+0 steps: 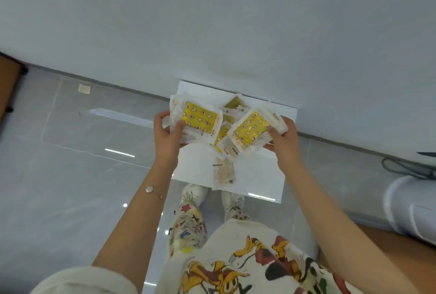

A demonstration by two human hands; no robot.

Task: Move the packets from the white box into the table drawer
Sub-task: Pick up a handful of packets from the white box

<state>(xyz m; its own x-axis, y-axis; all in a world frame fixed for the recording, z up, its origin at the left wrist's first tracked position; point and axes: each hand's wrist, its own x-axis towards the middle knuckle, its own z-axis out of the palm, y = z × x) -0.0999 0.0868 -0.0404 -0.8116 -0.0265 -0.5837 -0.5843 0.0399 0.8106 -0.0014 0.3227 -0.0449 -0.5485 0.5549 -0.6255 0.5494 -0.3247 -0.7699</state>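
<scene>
Packets (200, 120), yellow star-print fronts: left hand (166, 138) grip closed round one stack, right hand (286, 139) round another, above white box (195, 166); labels (224, 172) unreadable.

left hand (166, 135): holds a stack of yellow packets (200, 118) | right hand (284, 138): holds another yellow stack (251, 128) | white box (254, 176): on floor (70, 176) by wall, more packets inside

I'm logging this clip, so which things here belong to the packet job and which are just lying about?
Job: left hand, gripping left packet stack; right hand, gripping right packet stack; white box; loose packets inside it.
Lying about: floor scrap; cables; white cylinder at right.
</scene>
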